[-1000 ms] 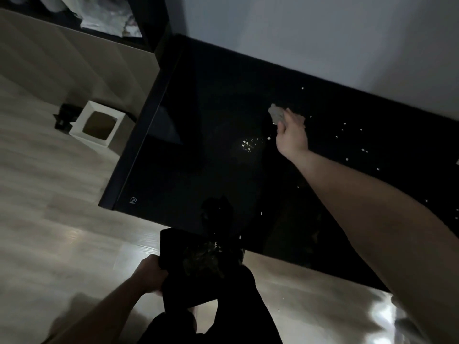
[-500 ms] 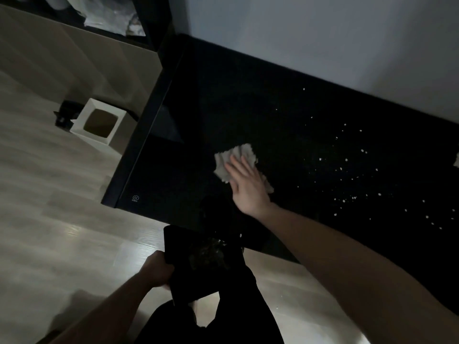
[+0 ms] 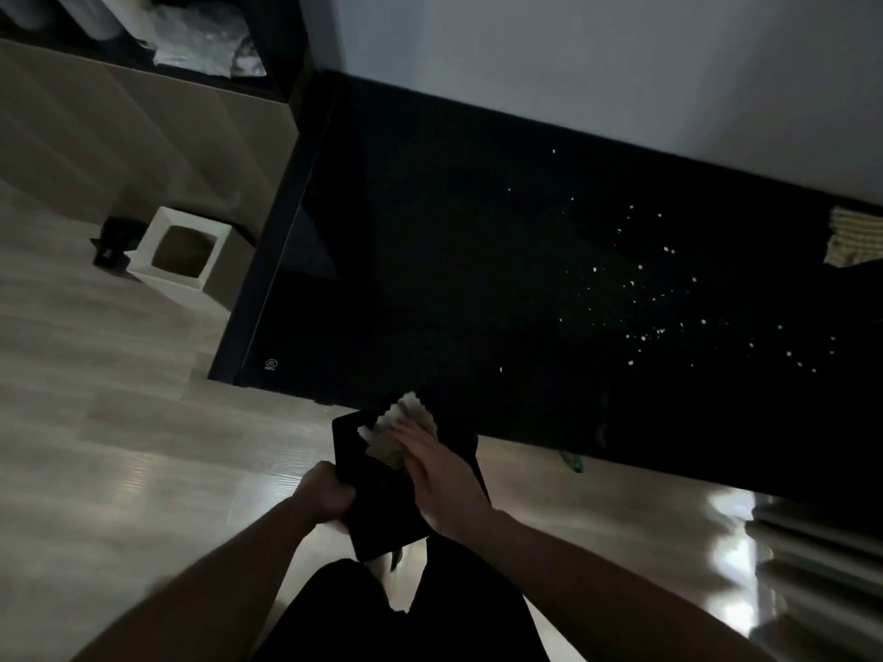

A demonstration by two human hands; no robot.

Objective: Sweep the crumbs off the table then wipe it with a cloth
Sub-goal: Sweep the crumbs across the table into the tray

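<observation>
Head view, dim light. Black table [image 3: 430,260] across the upper middle, running from 10 o'clock toward 3 o'clock, against a pale wall [image 3: 597,54]. Pale crumbs [image 3: 640,298] scattered over the table's right half, toward 2 to 3 o'clock; left half dark and bare of specks. Small white logo [image 3: 271,364] near the table's near-left corner.

At the near edge of the table, just below centre: left hand [image 3: 325,494] clenched around the left side of a black tray [image 3: 377,508], held just under the table's lip. Right hand [image 3: 444,475] above the tray, fingers straight and flat, pressing a pale tissue [image 3: 396,432] down onto the tray's far end; tissue partly over the table edge, partly under the fingers. Cannot tell whether crumbs lie in the tray, too dark.

Yellowish checked cloth [image 3: 855,241] at 3 o'clock, on the table's far right, well apart from both hands.

At 9 o'clock on the wooden floor [image 3: 95,398], a white square bin [image 3: 181,250] beside the table's left end, with a small dark object [image 3: 112,243] touching its left side. At 11 o'clock, a shelf [image 3: 143,45] with pale bundles. At 6 o'clock, dark trousers [image 3: 406,623].
</observation>
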